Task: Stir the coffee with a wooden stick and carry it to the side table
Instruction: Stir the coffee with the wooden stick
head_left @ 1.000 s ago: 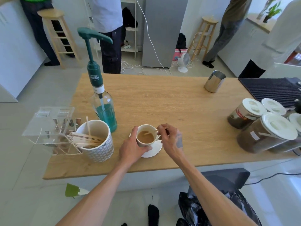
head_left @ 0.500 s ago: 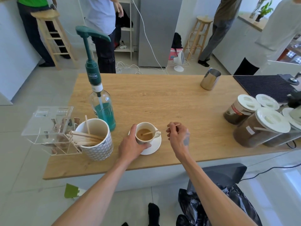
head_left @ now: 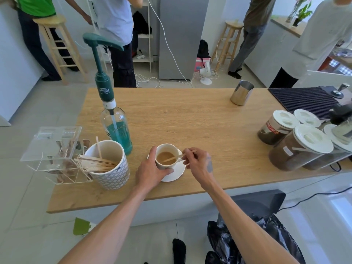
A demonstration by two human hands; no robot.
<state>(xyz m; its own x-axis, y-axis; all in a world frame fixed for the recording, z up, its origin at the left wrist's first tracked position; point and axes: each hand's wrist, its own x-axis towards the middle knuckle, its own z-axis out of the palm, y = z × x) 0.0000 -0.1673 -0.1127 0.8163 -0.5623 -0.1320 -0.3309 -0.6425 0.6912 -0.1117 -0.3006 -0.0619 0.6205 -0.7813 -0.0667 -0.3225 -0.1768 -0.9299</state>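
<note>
A white cup [head_left: 167,165] of light-brown coffee stands on a white saucer [head_left: 176,173] near the front edge of the wooden table [head_left: 190,119]. My left hand [head_left: 151,171] wraps around the cup's left side. My right hand [head_left: 198,161] pinches a wooden stick [head_left: 174,158] just right of the cup; the stick's far end dips into the coffee. A patterned mug [head_left: 110,174] full of several spare wooden sticks stands to the left of the cup.
A pump bottle [head_left: 116,128] with blue-green syrup stands behind the mug, a clear acrylic holder [head_left: 55,155] at the far left. A steel pitcher [head_left: 242,93], lidded jars [head_left: 297,147] and a black mat [head_left: 302,101] fill the right. Several people and stools stand beyond the table.
My right hand drew away to the right of the cup, then came back to its rim with the stick in the coffee. My left hand stayed on the cup.
</note>
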